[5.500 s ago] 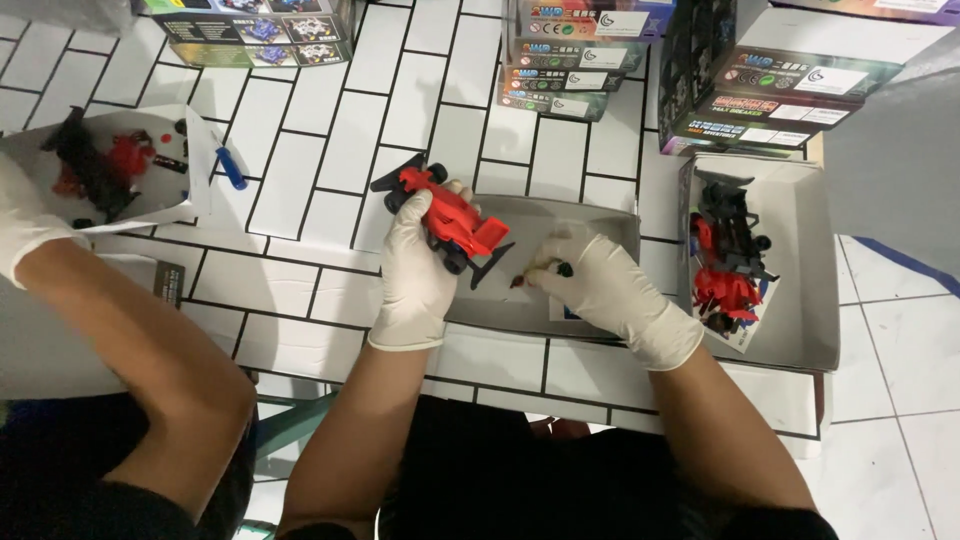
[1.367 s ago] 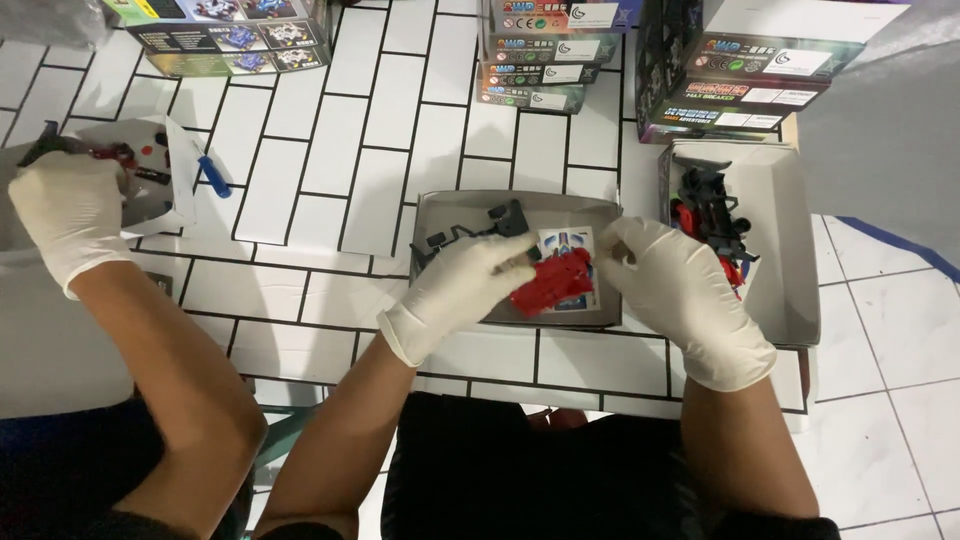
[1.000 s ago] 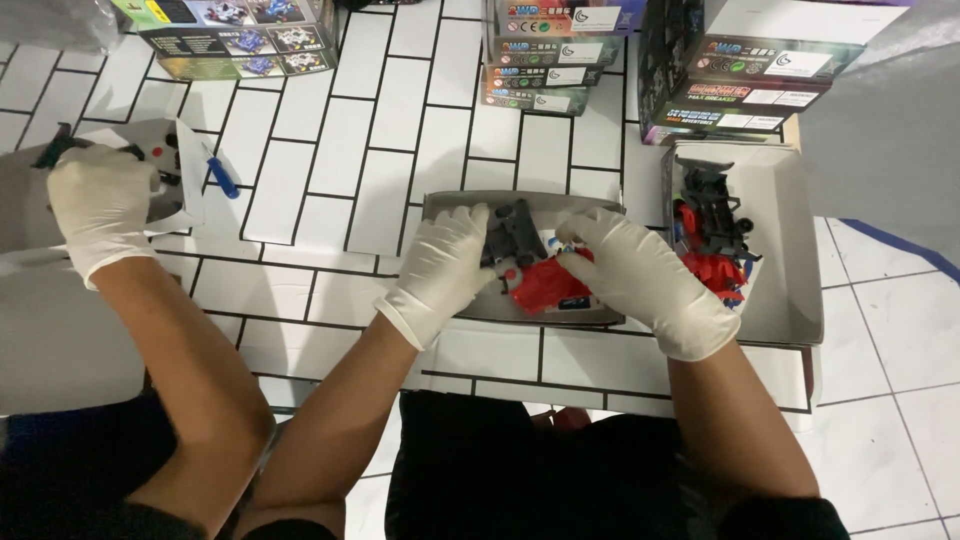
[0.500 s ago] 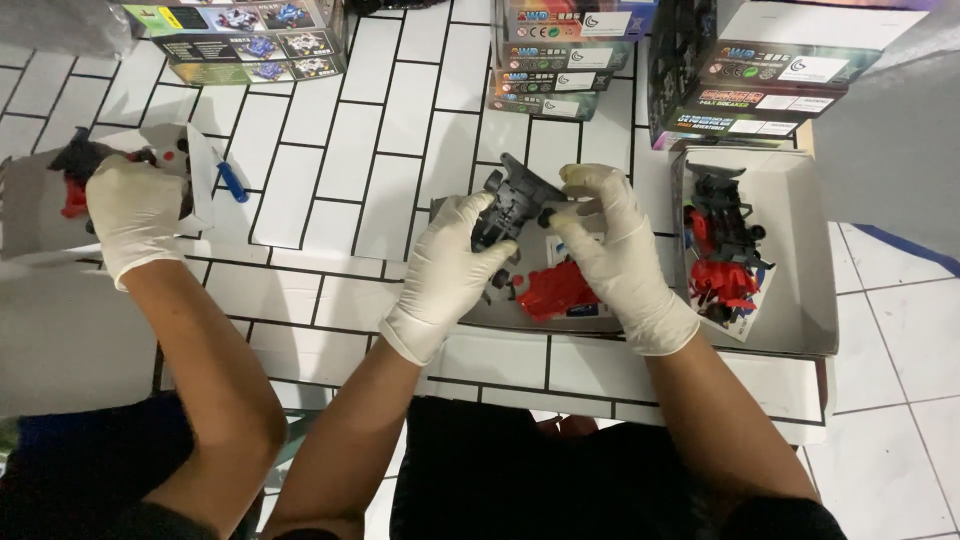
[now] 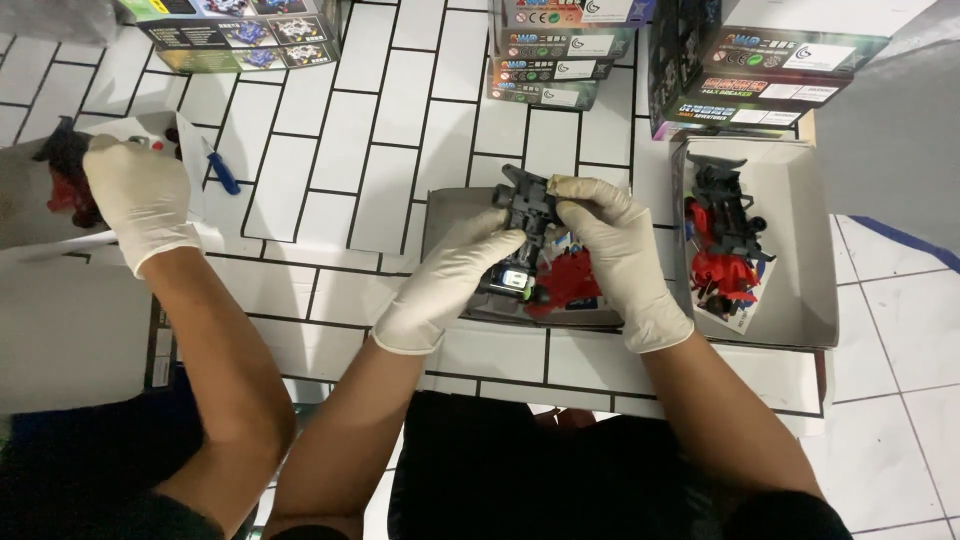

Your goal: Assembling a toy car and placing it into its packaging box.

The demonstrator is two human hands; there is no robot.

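Both my hands wear white gloves and grip a dark grey toy car chassis [image 5: 524, 205] over a grey tray [image 5: 444, 212] on the white tiled surface. My left hand [image 5: 452, 280] holds the chassis from below and the left. My right hand [image 5: 612, 250] pinches its upper right end. A red car body shell [image 5: 566, 285] lies in the tray just under the chassis, beside a printed sheet.
An open white box [image 5: 805, 260] at the right holds a red and black toy car [image 5: 725, 240]. Several stacked printed boxes [image 5: 560, 50] line the far edge. At the left, another person's gloved hand [image 5: 140, 200] rests on a red and black car in a white box, next to a small blue tool [image 5: 220, 170].
The red shell has come off the car and now lies in the tray. My hands have lifted the dark chassis up from the tray. The other person's hand has settled on their car.
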